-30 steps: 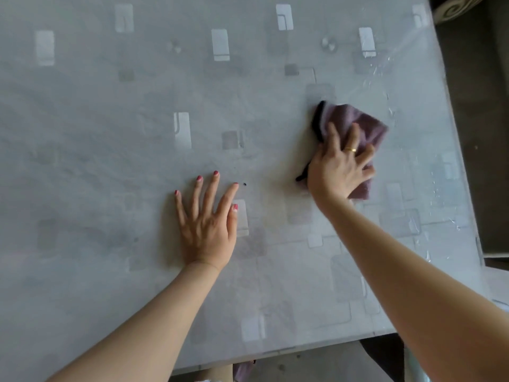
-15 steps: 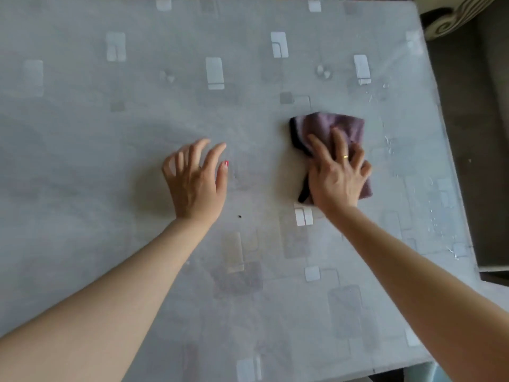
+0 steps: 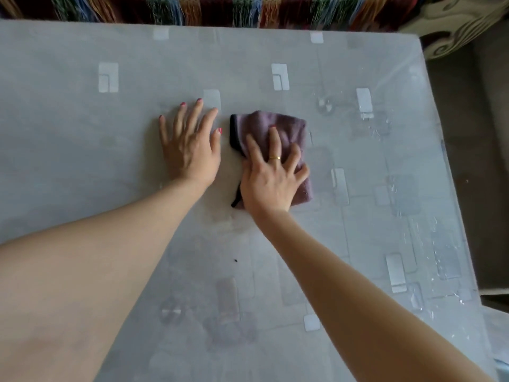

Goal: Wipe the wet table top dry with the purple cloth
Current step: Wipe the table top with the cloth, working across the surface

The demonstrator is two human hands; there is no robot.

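A folded purple cloth (image 3: 281,128) with a black edge lies on the grey table top (image 3: 82,161), a little right of the middle. My right hand (image 3: 271,180) presses flat on the cloth with spread fingers and covers its near half. My left hand (image 3: 190,142) rests palm down on the bare table just left of the cloth, fingers apart, holding nothing. Water drops and streaks (image 3: 385,128) glisten on the table's right side.
The table carries a clear cover over a grey pattern with pale rectangles. A fringed, multicoloured fabric (image 3: 220,9) runs along the far edge. A cream carved furniture piece (image 3: 454,26) stands at the far right corner. Dark floor (image 3: 473,161) lies beyond the right edge.
My right hand has slid the cloth leftward and away from me, off the wet right side. My left hand has moved forward and lies flat again beside the cloth.
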